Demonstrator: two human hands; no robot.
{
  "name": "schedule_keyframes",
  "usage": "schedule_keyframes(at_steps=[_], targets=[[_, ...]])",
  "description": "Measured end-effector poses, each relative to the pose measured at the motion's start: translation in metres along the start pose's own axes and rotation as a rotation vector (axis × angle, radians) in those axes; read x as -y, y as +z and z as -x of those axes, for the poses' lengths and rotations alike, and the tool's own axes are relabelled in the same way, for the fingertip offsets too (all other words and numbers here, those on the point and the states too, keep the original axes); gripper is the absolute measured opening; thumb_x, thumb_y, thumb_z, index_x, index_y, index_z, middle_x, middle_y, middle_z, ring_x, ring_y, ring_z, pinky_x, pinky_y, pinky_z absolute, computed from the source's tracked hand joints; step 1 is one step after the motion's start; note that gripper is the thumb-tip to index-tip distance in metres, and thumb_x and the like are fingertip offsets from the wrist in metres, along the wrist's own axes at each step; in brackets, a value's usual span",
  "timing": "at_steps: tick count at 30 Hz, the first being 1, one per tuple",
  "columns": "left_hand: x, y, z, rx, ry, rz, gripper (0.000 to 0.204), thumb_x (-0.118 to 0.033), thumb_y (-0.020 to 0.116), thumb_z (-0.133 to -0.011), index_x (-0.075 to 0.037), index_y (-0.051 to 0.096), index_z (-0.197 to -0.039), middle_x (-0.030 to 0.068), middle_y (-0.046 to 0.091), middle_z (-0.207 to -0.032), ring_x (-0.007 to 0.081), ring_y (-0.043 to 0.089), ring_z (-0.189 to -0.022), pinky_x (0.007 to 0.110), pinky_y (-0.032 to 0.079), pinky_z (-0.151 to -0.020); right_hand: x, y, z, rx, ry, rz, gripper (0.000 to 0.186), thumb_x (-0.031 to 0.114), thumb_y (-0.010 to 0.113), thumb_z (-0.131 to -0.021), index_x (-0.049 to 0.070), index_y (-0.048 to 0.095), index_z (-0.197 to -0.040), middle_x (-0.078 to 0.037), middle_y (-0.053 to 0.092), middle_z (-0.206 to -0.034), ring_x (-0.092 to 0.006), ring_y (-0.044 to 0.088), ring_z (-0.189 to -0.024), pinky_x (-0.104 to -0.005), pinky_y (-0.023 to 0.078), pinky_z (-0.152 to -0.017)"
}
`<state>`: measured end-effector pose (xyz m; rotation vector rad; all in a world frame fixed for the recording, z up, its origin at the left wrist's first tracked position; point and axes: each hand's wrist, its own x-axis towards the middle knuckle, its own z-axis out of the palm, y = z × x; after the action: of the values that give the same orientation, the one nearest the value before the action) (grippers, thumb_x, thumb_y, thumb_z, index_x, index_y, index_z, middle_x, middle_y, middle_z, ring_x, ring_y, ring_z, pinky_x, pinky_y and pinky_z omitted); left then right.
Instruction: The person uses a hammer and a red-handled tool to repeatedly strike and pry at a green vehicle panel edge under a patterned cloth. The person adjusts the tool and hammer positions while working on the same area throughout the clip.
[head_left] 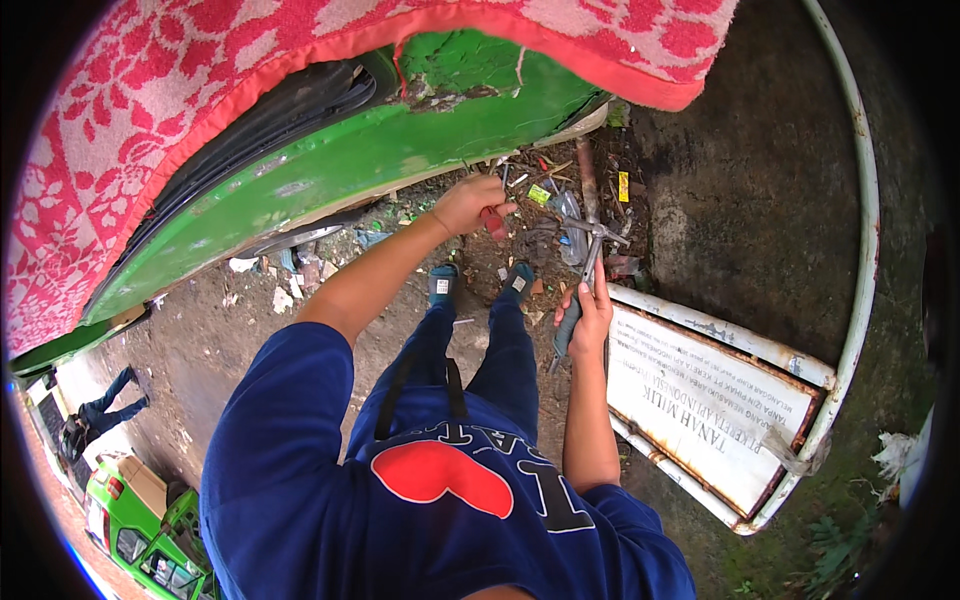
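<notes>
My left hand (468,205) is closed around a red-handled tool (494,223), beside the lower edge of a green car body (290,175). A thin metal shaft shows just beyond the fingers; whether it belongs to this tool I cannot tell. My right hand (590,320) grips a hammer (599,232) by its blue-grey handle, metal head upward, with the index finger stretched along the neck. The hammer is apart from the car. A red and pink patterned cloth (640,50) covers the upper part of the car.
Litter and a rusty pipe (587,175) lie on the ground beyond the hammer. To the right stands a white sign board (690,400) in a rusty tubular frame (868,200). Another person (105,400) and a green vehicle (125,510) are at the far left.
</notes>
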<state>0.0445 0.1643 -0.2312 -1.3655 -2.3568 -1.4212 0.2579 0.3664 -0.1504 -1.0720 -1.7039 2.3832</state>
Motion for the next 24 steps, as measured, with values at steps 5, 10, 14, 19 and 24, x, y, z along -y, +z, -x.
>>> schedule_keyframes(at_steps=[5,10,14,19,24], targets=[[0.0,-0.003,0.013,0.1,0.02,-0.099,0.039,-0.029,0.079,-0.078,-0.009,0.048,-0.065,0.0058,0.051,-0.075,0.0273,0.055,-0.074,0.038,0.043,-0.074,-0.002,0.0,0.003,0.028,-0.002,-0.019,0.058,0.01,0.049,-0.101,0.02,0.032,-0.155,-0.006,0.055,-0.069,-0.0154,0.054,-0.049,-0.0286,0.047,-0.044],[-0.013,-0.014,0.02,0.12,-0.059,-0.249,0.033,-0.035,0.076,-0.08,-0.012,0.054,-0.076,0.0045,0.054,-0.091,0.0255,0.055,-0.095,0.038,0.04,-0.086,0.002,0.006,0.006,0.032,0.014,-0.007,0.057,0.01,0.049,-0.1,0.021,0.033,-0.154,-0.007,0.055,-0.069,-0.0156,0.054,-0.049,-0.0288,0.047,-0.043],[-0.025,-0.028,0.017,0.193,-0.159,-0.288,0.025,-0.022,0.073,-0.082,-0.012,0.052,-0.089,0.0066,0.055,-0.107,0.0285,0.057,-0.097,0.041,0.043,-0.085,0.003,0.009,0.007,0.044,0.016,-0.025,0.057,0.011,0.049,-0.101,0.021,0.033,-0.154,-0.007,0.056,-0.069,-0.0158,0.054,-0.049,-0.0289,0.047,-0.043],[-0.018,-0.034,0.023,0.435,-0.353,-0.11,0.028,-0.01,0.069,-0.082,-0.012,0.052,-0.104,0.008,0.055,-0.112,0.0334,0.063,-0.093,0.045,0.05,-0.075,0.003,0.013,0.008,0.067,0.0,-0.014,0.057,0.011,0.049,-0.101,0.02,0.033,-0.154,-0.007,0.056,-0.069,-0.0162,0.054,-0.049,-0.0289,0.047,-0.043],[-0.014,-0.034,0.022,0.432,-0.327,-0.07,0.035,-0.007,0.069,-0.081,-0.015,0.055,-0.112,0.0093,0.055,-0.107,0.034,0.064,-0.093,0.046,0.051,-0.072,0.004,0.017,0.015,0.074,0.002,-0.034,0.057,0.011,0.049,-0.101,0.019,0.032,-0.155,-0.007,0.056,-0.069,-0.0157,0.054,-0.05,-0.0287,0.047,-0.044]])
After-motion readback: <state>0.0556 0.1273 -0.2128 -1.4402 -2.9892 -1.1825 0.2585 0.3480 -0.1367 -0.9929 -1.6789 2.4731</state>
